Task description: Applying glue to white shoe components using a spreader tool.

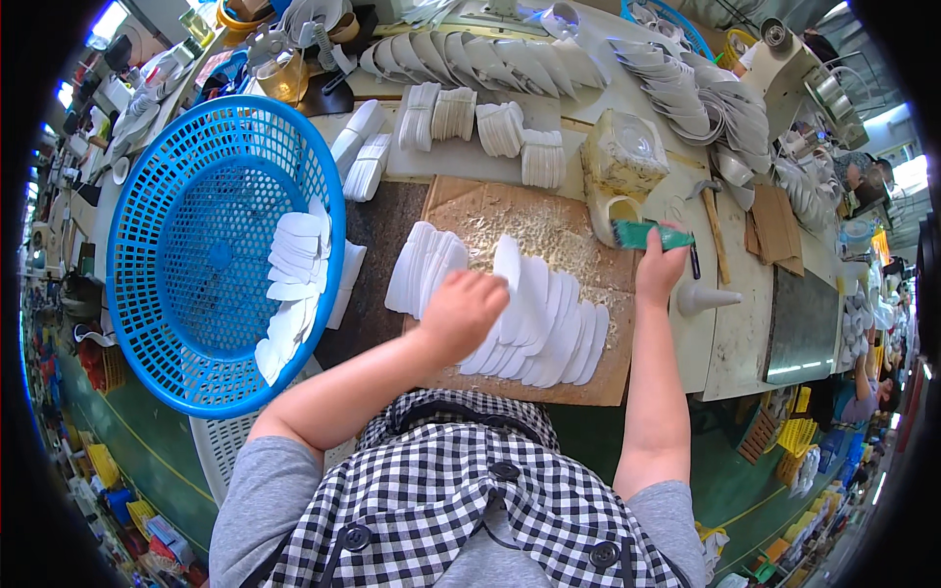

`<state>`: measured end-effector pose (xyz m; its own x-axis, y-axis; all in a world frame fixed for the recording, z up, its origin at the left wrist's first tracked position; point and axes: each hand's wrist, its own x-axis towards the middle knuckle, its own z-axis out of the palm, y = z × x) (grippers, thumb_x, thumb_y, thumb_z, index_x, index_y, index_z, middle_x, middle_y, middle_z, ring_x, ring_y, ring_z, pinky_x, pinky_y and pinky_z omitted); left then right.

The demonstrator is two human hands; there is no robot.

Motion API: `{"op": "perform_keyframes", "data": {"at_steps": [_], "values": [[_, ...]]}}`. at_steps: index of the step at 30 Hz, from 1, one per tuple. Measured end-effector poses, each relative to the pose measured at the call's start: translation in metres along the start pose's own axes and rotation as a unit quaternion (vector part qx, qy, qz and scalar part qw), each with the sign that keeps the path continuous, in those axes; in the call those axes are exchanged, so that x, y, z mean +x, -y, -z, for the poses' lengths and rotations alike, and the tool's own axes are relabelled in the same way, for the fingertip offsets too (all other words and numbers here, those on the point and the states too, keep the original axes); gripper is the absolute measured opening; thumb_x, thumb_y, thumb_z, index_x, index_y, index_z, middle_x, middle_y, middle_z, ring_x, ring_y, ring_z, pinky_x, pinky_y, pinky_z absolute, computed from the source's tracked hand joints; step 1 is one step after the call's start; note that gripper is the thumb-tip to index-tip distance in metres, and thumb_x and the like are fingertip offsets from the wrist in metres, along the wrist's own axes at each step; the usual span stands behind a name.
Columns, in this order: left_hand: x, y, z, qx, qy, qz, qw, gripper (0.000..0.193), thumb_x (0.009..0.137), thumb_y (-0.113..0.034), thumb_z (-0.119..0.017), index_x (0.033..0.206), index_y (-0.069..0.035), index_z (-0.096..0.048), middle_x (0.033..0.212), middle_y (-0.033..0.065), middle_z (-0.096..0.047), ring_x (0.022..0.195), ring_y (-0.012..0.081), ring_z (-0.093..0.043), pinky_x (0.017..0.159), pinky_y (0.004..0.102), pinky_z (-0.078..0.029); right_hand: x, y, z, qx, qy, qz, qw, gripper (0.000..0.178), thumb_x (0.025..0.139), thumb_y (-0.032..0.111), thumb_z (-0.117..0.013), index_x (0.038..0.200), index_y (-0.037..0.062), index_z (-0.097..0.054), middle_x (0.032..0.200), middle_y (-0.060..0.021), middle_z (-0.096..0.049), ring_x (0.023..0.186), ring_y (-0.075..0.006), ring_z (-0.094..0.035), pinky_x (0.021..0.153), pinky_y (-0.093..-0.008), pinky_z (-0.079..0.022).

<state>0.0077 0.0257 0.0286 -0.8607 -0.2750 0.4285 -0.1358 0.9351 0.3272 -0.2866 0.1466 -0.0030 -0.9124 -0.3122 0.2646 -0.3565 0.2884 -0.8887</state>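
Note:
My left hand (465, 312) is closed, its fingertips at the edge of a white insole-shaped piece (509, 263) that rises above the others. Under and beside it, a fan of overlapping white pieces (554, 338) lies on a glue-crusted cardboard sheet (591, 271). A second fanned stack (420, 263) lies on the far side of my left wrist. In my right hand (661, 272) is a green-handled brush (642, 236), held by the rim of a glue-coated container (614, 201). The brush's bristles are hard to make out.
A large blue basket (127, 245) with white pieces (297, 257) along its right side stands at left. Bundled white pieces (454, 114) line the board beyond the cardboard. At right are a hammer (713, 220), a white cone (708, 299) and a dark plate (802, 328).

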Motion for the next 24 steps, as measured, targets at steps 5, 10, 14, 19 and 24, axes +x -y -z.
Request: {"op": "perform_keyframes", "data": {"at_steps": [5, 10, 14, 19, 24], "values": [[-0.040, -0.014, -0.026, 0.015, 0.139, 0.036, 0.989, 0.013, 0.079, -0.011, -0.056, 0.092, -0.009, -0.057, 0.103, 0.0033, -0.063, 0.099, 0.0212, -0.058, 0.089, 0.0387, -0.042, -0.063, 0.030, -0.028, 0.145, 0.209, -0.090, 0.963, 0.022, 0.089, 0.011, -0.063, 0.109, 0.0025, -0.057, 0.098, -0.0092, -0.062, 0.087, -0.0192, -0.061, 0.079, -0.0311, -0.050], [-0.030, -0.018, -0.018, 0.036, 0.196, 0.032, 0.979, 0.021, 0.078, -0.014, -0.057, 0.099, -0.010, -0.059, 0.103, 0.0006, -0.061, 0.105, 0.0196, -0.055, 0.095, 0.0387, -0.038, -0.083, 0.030, -0.078, 0.104, 0.300, -0.012, 0.948, 0.019, 0.092, 0.007, -0.061, 0.111, 0.0052, -0.059, 0.097, -0.0053, -0.063, 0.083, -0.0145, -0.063, 0.076, -0.0293, -0.053], [-0.054, 0.000, -0.003, -0.013, 0.189, 0.052, 0.981, 0.029, 0.077, -0.015, -0.059, 0.106, -0.011, -0.062, 0.107, 0.0009, -0.060, 0.108, 0.0205, -0.054, 0.099, 0.0408, -0.036, -0.090, 0.038, -0.080, 0.139, 0.285, 0.147, 0.937, 0.017, 0.089, 0.000, -0.062, 0.106, 0.0053, -0.062, 0.096, -0.0091, -0.067, 0.085, -0.0155, -0.064, 0.075, -0.0291, -0.052], [-0.084, 0.022, 0.017, 0.115, 0.155, -0.011, 0.981, 0.031, 0.076, -0.017, -0.061, 0.105, -0.008, -0.066, 0.118, 0.0096, -0.056, 0.113, 0.0244, -0.050, 0.101, 0.0397, -0.035, -0.151, 0.037, -0.031, 0.087, 0.294, 0.087, 0.948, 0.019, 0.088, -0.001, -0.064, 0.104, 0.0069, -0.063, 0.093, -0.0102, -0.069, 0.081, -0.0173, -0.067, 0.072, -0.0268, -0.052], [-0.090, 0.030, 0.015, 0.077, 0.179, -0.012, 0.981, 0.028, 0.079, -0.016, -0.063, 0.106, -0.009, -0.066, 0.123, 0.0085, -0.057, 0.112, 0.0247, -0.052, 0.100, 0.0401, -0.036, -0.170, 0.036, -0.026, 0.159, 0.285, 0.013, 0.945, 0.013, 0.091, 0.004, -0.063, 0.104, 0.0046, -0.064, 0.099, -0.0067, -0.066, 0.090, -0.0128, -0.062, 0.076, -0.0255, -0.050]]}}
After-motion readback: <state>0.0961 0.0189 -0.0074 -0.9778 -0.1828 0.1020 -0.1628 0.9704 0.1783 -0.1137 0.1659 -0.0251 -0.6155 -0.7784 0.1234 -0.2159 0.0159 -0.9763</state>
